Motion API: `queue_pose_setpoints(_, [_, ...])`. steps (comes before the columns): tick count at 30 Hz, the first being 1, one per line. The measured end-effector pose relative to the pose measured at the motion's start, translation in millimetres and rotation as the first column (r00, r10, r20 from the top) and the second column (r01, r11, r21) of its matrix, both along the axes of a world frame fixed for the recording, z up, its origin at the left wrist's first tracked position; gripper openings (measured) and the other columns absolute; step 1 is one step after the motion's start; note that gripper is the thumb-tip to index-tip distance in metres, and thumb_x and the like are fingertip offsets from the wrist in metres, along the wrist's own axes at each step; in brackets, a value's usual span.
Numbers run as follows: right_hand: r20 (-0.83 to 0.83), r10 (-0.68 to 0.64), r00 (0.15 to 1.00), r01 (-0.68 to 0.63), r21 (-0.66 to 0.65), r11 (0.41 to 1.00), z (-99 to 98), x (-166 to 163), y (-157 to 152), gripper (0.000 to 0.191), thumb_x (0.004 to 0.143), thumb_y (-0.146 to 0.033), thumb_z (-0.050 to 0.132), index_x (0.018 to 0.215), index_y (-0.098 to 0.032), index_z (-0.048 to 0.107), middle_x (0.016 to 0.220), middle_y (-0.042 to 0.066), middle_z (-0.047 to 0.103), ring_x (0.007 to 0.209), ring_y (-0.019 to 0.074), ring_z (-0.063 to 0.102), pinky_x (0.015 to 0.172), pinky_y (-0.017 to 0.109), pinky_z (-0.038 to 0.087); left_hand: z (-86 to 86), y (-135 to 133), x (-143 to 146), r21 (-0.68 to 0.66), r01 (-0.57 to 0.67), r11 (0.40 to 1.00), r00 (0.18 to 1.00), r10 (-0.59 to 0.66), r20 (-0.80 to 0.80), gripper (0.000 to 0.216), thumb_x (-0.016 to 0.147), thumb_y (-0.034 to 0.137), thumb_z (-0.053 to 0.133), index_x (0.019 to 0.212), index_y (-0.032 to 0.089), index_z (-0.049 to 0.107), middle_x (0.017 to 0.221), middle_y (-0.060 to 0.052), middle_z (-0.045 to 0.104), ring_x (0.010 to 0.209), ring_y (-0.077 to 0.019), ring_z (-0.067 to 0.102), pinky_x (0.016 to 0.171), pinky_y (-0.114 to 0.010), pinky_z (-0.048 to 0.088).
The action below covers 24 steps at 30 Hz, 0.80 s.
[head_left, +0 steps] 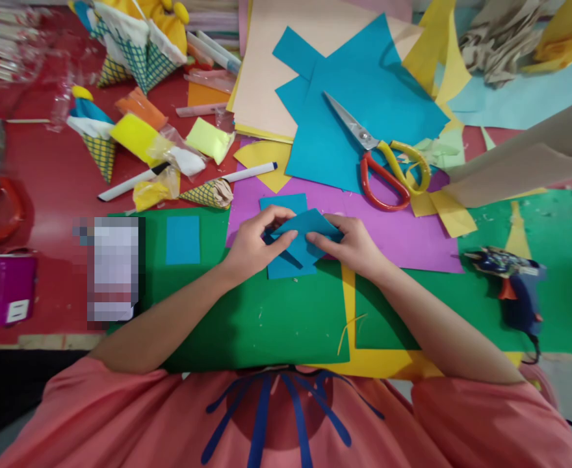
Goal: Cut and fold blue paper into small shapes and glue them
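Between my two hands a small piece of blue paper (310, 224) is held, tilted, with one corner pointing away from me. My left hand (259, 244) pinches its left side between thumb and fingers. On the opposite side my right hand (349, 240) grips the edge, thumb on top. Below it lie more blue paper pieces (286, 268), partly covered by the held piece and my fingers. A separate blue rectangle (183, 240) rests to the left on the green sheet (266, 325). Beyond my right hand are scissors (366, 138) with red and yellow handles, lying on a large blue sheet (349, 84).
A glue gun (520, 286) lies at the right, near a rolled beige sheet (524, 156). At the left are a blurred-out phone-like object (115, 266) and a purple box (6, 289). Markers (251, 171), clay packets (137, 138) and small decorated cones (98, 143) crowd the back left.
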State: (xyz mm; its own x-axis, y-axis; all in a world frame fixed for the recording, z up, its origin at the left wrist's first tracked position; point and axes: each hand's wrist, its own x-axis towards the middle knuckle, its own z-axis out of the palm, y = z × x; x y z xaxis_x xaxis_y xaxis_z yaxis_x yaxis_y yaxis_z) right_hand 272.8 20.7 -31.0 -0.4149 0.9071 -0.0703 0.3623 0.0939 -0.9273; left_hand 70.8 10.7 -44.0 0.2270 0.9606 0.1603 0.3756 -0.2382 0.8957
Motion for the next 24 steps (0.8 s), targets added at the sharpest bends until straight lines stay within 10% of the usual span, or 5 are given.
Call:
queue_pose_setpoints(18, [-0.388, -0.254, 0.886, 0.154, -0.269, 0.951, -3.5, 4.8, 6.6, 0.024, 0.081, -0.038, 0.065, 0.069, -0.018, 0.06, 0.056, -0.004, 0.056, 0.043, 0.0058, 0.048, 0.039, 0.019, 0.034, -7.8, 13.6, -6.6, -0.091, -0.182, 0.979, 0.938, 0.2, 0.282, 0.027, 0.076, 0.031, 0.07, 0.098, 0.019, 0.06, 0.089, -0.002, 0.068, 0.082, -0.013, 0.066, 0.07, -0.022, 0.054])
queue_pose_setpoints(24, [-0.425, -0.316, 0.848, 0.269, -0.168, 0.948, -6.5, 3.4, 7.5, 0.016, 0.079, -0.032, 0.068, 0.072, -0.019, 0.062, 0.056, -0.005, 0.054, 0.045, 0.0059, 0.048, 0.043, 0.019, 0.038, 1.3, 6.8, -7.4, -0.098, -0.018, 0.995, 0.973, 0.04, 0.228, 0.024, 0.076, 0.028, 0.067, 0.096, 0.018, 0.059, 0.081, 0.0, 0.068, 0.072, -0.0113, 0.065, 0.063, -0.02, 0.052])
